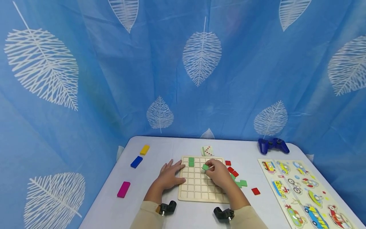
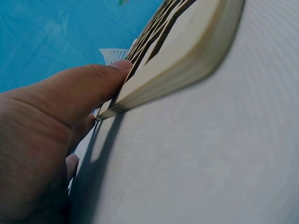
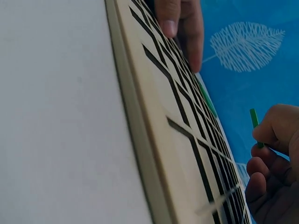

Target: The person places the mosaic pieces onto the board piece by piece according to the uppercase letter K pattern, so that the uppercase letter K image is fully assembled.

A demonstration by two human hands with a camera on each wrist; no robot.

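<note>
A wooden grid board (image 1: 191, 194) lies on the white table. Two green square tiles (image 1: 191, 162) sit one below the other in its upper left cells. My left hand (image 1: 169, 177) rests at the board's left edge with fingers spread; in the left wrist view the thumb (image 2: 100, 84) lies on the rim. Over the upper right part of the board, my right hand (image 1: 218, 173) pinches another green tile (image 1: 205, 167) between thumb and fingertips. The right wrist view shows that tile (image 3: 254, 122) edge-on, raised above the grid.
Loose red tiles (image 1: 230, 170) and green tiles (image 1: 243, 183) lie right of the board. A small pattern card (image 1: 207, 150) sits behind it. Yellow (image 1: 144, 149), blue (image 1: 136, 162) and pink blocks (image 1: 123, 189) lie left. A game controller (image 1: 273, 145) and picture puzzle boards (image 1: 303, 190) are at right.
</note>
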